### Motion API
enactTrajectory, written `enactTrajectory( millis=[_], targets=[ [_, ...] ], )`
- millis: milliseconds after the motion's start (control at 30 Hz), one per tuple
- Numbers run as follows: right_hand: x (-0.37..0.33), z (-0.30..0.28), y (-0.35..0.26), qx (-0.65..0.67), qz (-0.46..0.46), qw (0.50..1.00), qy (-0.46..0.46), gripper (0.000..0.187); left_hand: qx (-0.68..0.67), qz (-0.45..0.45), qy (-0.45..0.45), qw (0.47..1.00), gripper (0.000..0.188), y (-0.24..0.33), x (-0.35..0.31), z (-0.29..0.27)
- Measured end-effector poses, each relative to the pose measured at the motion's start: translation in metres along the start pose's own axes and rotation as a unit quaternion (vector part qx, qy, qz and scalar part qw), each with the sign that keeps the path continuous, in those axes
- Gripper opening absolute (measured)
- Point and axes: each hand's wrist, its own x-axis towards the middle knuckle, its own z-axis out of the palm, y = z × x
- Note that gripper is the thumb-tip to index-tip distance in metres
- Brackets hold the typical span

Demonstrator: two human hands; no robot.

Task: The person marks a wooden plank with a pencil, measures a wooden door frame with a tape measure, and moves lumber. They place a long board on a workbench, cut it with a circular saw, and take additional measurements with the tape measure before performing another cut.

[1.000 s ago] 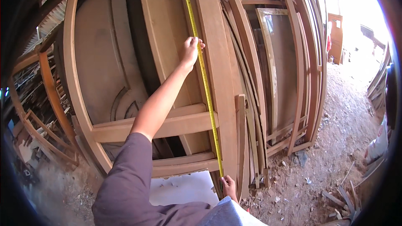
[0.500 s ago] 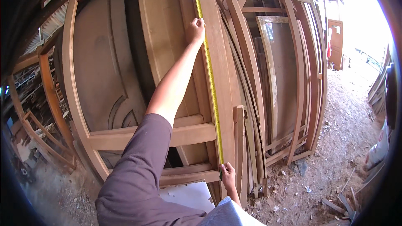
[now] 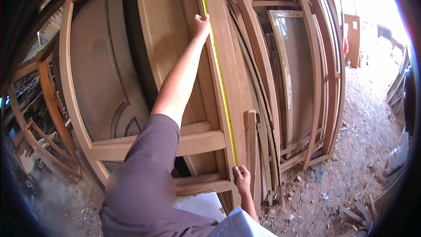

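A yellow tape measure (image 3: 223, 90) is stretched lengthwise along the right-hand side piece of a wooden frame (image 3: 201, 142). Higher up, my left hand (image 3: 201, 25) is closed on the tape's edge, fingertips against the wood, with the arm reaching far forward. Down by the frame's lower corner, my right hand (image 3: 242, 179) pinches the tape's near end, where a small dark piece shows beside the fingers. Most of that dark piece is hidden by the hand. Between the two hands the blade looks straight and lies close to the wood.
Behind the frame stands a carved door panel (image 3: 94, 57). More wooden frames (image 3: 315, 83) lean upright to the right. A white sheet (image 3: 201, 204) lies below the frame's lower edge. Wood scraps (image 3: 362, 213) are strewn on the dirt floor, and an orange-brown door (image 3: 351, 39) stands far right.
The view has shifted slightly. Both hands appear a little higher in the picture, the left one slightly further left and the right one slightly further right; both still hold the tape.
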Motion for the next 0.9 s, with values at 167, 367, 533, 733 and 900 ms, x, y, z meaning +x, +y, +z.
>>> enactTrajectory(
  millis=[167,367,533,733,900],
  targets=[
    [0.008,0.011,-0.002,-0.006,-0.006,1.0,-0.03,0.02,-0.064,0.013,0.052,0.997,0.043,-0.025,0.052,-0.027],
    [0.022,-0.009,0.015,-0.067,-0.019,0.996,0.052,0.032,-0.085,-0.124,-0.144,0.978,0.059,0.055,-0.033,-0.007],
    [0.035,0.011,0.01,-0.094,0.041,0.99,0.097,0.034,-0.089,-0.077,-0.191,0.974,0.051,-0.014,0.065,-0.022],
    [0.027,0.022,-0.002,-0.184,0.078,0.968,0.155,0.04,-0.1,-0.093,-0.194,0.971,0.053,-0.024,0.075,-0.019],
    [0.024,0.024,-0.008,-0.255,0.072,0.944,0.197,0.04,-0.123,-0.105,-0.202,0.966,0.055,-0.028,0.082,-0.004]
  ],
)
